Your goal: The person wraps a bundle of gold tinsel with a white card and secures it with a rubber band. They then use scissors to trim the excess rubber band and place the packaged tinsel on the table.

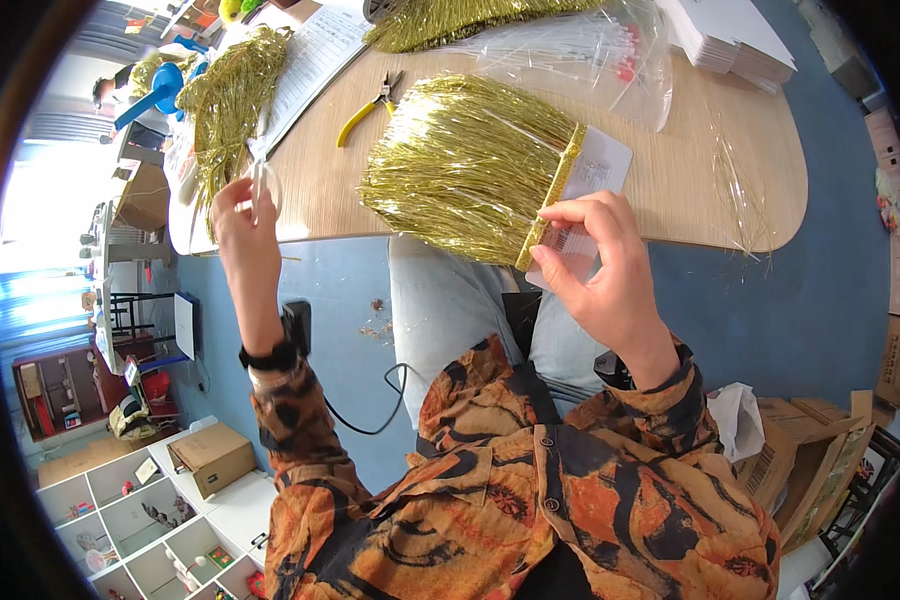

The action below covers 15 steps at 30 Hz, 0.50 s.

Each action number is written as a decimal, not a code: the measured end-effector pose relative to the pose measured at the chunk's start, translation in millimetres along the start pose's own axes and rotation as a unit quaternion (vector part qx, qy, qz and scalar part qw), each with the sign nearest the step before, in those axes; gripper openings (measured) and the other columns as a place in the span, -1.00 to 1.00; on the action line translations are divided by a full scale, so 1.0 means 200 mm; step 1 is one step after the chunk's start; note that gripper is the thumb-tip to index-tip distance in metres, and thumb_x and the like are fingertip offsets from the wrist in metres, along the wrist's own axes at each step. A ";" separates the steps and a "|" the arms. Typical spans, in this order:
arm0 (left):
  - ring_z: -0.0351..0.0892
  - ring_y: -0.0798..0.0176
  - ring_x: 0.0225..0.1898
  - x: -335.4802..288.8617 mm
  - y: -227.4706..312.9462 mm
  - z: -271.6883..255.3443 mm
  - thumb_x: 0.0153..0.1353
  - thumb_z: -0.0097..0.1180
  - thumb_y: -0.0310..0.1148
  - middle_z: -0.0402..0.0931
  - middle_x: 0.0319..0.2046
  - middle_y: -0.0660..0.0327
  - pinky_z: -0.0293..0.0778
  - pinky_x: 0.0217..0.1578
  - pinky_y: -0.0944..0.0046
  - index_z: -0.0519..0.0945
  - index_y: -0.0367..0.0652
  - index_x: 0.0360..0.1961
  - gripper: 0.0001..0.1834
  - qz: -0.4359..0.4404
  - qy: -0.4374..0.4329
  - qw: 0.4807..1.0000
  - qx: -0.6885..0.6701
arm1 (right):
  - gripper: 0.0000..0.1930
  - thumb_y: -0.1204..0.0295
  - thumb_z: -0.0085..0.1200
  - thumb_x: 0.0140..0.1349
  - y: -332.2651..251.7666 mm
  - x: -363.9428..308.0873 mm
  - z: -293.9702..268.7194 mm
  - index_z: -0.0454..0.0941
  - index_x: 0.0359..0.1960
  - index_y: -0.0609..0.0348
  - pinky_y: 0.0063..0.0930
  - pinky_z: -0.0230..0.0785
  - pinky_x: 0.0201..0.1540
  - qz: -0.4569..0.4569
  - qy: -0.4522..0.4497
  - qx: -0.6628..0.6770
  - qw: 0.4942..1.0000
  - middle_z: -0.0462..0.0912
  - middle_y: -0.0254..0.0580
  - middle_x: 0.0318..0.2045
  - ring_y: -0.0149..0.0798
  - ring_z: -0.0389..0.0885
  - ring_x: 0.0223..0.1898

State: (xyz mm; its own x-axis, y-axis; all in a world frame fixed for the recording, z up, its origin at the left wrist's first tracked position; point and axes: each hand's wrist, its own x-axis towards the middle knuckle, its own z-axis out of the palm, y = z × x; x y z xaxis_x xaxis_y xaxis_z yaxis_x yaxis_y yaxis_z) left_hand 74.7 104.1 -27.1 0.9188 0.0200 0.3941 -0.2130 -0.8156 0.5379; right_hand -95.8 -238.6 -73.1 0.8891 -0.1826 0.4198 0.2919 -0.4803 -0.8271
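Over the counter (320, 190)'s near edge, a fringe that could slip

From my remote seat, I see the gold fringe (465, 165) lying mostly on the counter, its lower corner overhanging the near edge. The right hand (612, 268) has its fingers clamped on the band (568, 165), tips slightly apart along it, with the pale card (605, 160) showing alongside. If that pinch loosens, the overhang could pull the piece off the edge. The left hand (245, 240)'s fingers look closed on white scissors (276, 190), right beside the gold bundle (232, 90); a careless turn could snag or nick strands there. The pliers (352, 125) lie just beside the fringe, so a sideways sweep might catch them. Loose strands (740, 195) on the right could tangle in, too.
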 end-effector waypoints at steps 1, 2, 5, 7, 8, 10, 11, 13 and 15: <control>0.62 0.35 -0.23 -0.06 0.04 -0.03 0.40 0.25 -0.34 0.59 -0.16 0.13 0.56 -0.24 0.32 0.54 -0.36 0.06 -0.66 -0.007 0.017 0.999 -0.046 | -0.71 0.55 0.37 0.12 0.00 0.00 0.00 0.60 -0.12 0.15 -0.24 0.39 -0.03 -0.006 0.001 -0.006 1.000 0.54 -0.20 -0.24 -0.13 0.52 -0.17; 0.61 0.38 -0.25 -0.13 0.10 -0.06 0.38 0.28 -0.36 0.59 -0.19 0.16 0.55 -0.26 0.35 0.54 -0.34 0.05 -0.67 -0.057 -0.038 0.991 -0.115 | -0.70 0.53 0.38 0.12 0.01 0.00 0.01 0.60 -0.11 0.15 -0.23 0.39 -0.03 -0.015 0.005 -0.014 1.000 0.55 -0.20 -0.23 -0.12 0.51 -0.16; 0.59 0.46 -0.35 -0.39 0.29 -0.11 0.31 0.35 -0.43 0.62 -0.28 0.27 0.52 -0.33 0.45 0.57 -0.29 0.00 -0.69 -0.135 -0.196 0.913 -0.331 | -0.69 0.51 0.41 0.12 0.02 -0.01 0.02 0.62 -0.11 0.16 -0.22 0.39 -0.02 -0.041 0.012 -0.030 0.999 0.55 -0.19 -0.20 -0.09 0.51 -0.14; 0.62 0.47 -0.40 -0.55 0.44 -0.09 0.31 0.35 -0.46 0.63 -0.31 0.28 0.53 -0.36 0.47 0.60 -0.27 -0.03 -0.74 -0.178 -0.305 0.858 -0.373 | -0.70 0.49 0.43 0.11 0.03 -0.01 0.02 0.63 -0.13 0.15 -0.22 0.41 -0.02 -0.047 0.011 -0.033 0.998 0.55 -0.18 -0.17 -0.08 0.52 -0.13; 0.64 0.46 -0.42 -0.60 0.51 -0.08 0.32 0.33 -0.46 0.64 -0.30 0.27 0.55 -0.36 0.45 0.61 -0.28 -0.05 -0.76 -0.200 -0.355 0.836 -0.367 | -0.70 0.47 0.45 0.11 0.04 -0.01 0.02 0.64 -0.13 0.16 -0.25 0.43 -0.01 -0.051 0.014 -0.034 0.998 0.55 -0.17 -0.14 -0.10 0.54 -0.10; 0.69 0.44 -0.37 -0.64 0.60 -0.04 0.35 0.28 -0.47 0.66 -0.28 0.24 0.60 -0.33 0.41 0.62 -0.32 -0.03 -0.78 -0.235 -0.452 0.790 -0.340 | -0.69 0.43 0.47 0.11 0.04 -0.02 0.03 0.66 -0.12 0.17 -0.32 0.47 0.02 -0.051 0.018 -0.031 0.998 0.57 -0.17 -0.09 -0.12 0.58 -0.03; 0.74 0.34 -0.31 -0.62 0.63 -0.01 0.36 0.22 -0.26 0.67 -0.19 0.14 0.60 -0.40 0.38 0.61 -0.37 0.00 -0.64 -0.188 -0.484 0.794 -0.315 | -0.70 0.44 0.47 0.11 0.04 -0.03 0.03 0.66 -0.14 0.16 -0.30 0.49 -0.01 -0.052 0.020 -0.034 0.998 0.55 -0.16 -0.08 -0.11 0.57 -0.05; 0.74 0.31 -0.33 -0.59 0.67 0.01 0.27 0.22 -0.34 0.66 -0.22 0.11 0.62 -0.34 0.32 0.63 -0.37 -0.01 -0.65 -0.069 -0.494 0.836 -0.229 | -0.72 0.46 0.47 0.10 0.05 -0.03 0.03 0.66 -0.17 0.14 -0.27 0.51 -0.06 -0.060 0.026 -0.031 0.997 0.53 -0.15 -0.05 -0.08 0.57 -0.07; 0.70 0.26 -0.39 -0.55 0.70 0.00 0.22 0.22 -0.37 0.62 -0.31 0.07 0.60 -0.36 0.31 0.65 -0.38 -0.07 -0.67 -0.010 -0.506 0.852 -0.134 | -0.70 0.45 0.48 0.10 0.06 -0.04 0.04 0.66 -0.15 0.13 -0.27 0.52 -0.05 -0.064 0.029 -0.019 0.997 0.53 -0.14 -0.03 -0.08 0.58 -0.06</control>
State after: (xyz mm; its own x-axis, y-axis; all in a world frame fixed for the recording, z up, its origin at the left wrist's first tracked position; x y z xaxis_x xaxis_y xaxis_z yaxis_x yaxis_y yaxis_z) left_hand -57.2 -13.2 4.8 0.7098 -0.5870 -0.3893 -0.1368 -0.6571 0.7413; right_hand -95.8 -235.0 -88.8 0.8234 -0.1672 0.5423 0.3861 -0.5352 -0.7513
